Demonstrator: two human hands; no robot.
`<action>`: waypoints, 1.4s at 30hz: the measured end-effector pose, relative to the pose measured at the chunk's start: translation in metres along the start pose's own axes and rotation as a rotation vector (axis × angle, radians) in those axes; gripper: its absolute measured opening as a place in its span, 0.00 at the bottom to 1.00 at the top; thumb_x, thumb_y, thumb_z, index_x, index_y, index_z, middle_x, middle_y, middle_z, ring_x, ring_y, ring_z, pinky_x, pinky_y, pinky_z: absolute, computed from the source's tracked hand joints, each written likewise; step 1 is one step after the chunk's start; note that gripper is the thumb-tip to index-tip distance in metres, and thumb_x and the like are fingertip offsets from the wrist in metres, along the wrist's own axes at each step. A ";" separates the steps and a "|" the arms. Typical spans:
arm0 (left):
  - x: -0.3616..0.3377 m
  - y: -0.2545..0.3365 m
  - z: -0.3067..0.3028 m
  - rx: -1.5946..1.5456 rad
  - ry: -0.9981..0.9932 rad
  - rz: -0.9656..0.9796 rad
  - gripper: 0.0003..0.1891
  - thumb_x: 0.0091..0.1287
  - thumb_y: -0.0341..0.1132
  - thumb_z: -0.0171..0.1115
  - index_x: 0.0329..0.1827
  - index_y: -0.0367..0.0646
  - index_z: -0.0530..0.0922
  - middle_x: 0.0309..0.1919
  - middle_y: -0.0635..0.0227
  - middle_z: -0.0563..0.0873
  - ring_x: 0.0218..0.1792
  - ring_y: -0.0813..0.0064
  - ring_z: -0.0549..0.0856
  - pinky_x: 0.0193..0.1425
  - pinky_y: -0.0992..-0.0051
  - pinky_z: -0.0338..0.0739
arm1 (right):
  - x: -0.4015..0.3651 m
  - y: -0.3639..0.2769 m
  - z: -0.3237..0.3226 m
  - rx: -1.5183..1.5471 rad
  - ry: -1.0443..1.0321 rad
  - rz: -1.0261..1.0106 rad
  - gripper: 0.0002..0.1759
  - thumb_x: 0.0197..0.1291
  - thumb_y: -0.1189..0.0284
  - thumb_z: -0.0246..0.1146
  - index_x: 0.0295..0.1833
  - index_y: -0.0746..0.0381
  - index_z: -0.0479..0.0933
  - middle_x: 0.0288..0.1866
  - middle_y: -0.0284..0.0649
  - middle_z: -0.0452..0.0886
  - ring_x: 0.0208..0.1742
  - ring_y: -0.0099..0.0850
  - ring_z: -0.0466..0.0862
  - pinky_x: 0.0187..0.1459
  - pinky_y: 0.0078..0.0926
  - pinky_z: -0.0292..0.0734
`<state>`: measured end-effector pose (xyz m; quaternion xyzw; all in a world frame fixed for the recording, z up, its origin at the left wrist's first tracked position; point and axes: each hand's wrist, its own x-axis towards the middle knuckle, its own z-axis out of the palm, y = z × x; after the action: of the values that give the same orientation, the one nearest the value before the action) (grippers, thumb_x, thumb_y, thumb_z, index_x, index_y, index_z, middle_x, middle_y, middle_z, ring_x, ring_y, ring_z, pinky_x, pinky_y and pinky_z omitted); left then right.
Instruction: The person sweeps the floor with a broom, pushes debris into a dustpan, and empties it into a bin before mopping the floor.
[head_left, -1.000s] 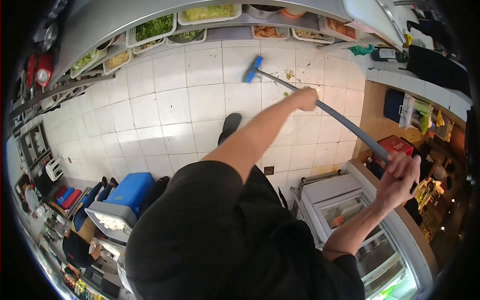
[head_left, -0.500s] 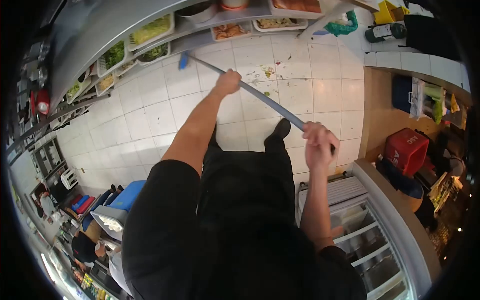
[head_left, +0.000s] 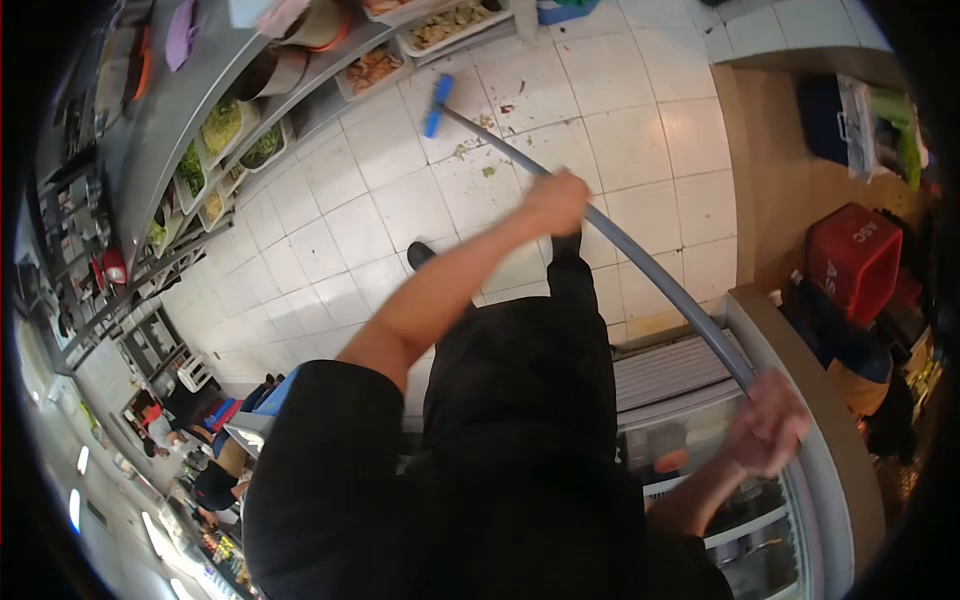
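A long grey-handled broom (head_left: 655, 270) slants across the view, its narrow blue head (head_left: 437, 106) down on the white tiled floor. My left hand (head_left: 557, 203) is wrapped around the middle of the handle. Near the handle's upper end, my right hand (head_left: 768, 425) grips it, slightly blurred. Food scraps (head_left: 488, 171), some green and some reddish, lie scattered on the tiles just right of and below the blue head. The underside of the head is hidden.
Shelves on the left hold tubs of cut vegetables (head_left: 222, 125) and a tray of food pieces (head_left: 450, 25). A red crate (head_left: 853, 262) stands to the right. Beside my right arm is a glass-topped counter unit (head_left: 680, 385). People (head_left: 215, 485) are in the left background.
The broom head has moved right, close beside the scraps. Both hands have shifted right, the right hand also toward my body. My feet and the view have shifted too.
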<state>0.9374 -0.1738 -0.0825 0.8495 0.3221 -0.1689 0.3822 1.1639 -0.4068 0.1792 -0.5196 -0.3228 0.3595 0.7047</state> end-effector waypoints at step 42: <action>0.117 -0.018 0.010 0.293 0.029 0.093 0.06 0.55 0.32 0.65 0.33 0.41 0.85 0.37 0.54 0.85 0.48 0.49 0.83 0.49 0.51 0.81 | -0.045 0.083 -0.006 -0.218 0.343 0.196 0.10 0.68 0.77 0.59 0.35 0.70 0.81 0.34 0.48 0.84 0.42 0.41 0.84 0.58 0.44 0.78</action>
<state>1.0108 -0.1239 -0.1610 0.9125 0.2598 -0.1842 0.2568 1.1300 -0.4311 0.0936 -0.6751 -0.1829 0.2957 0.6507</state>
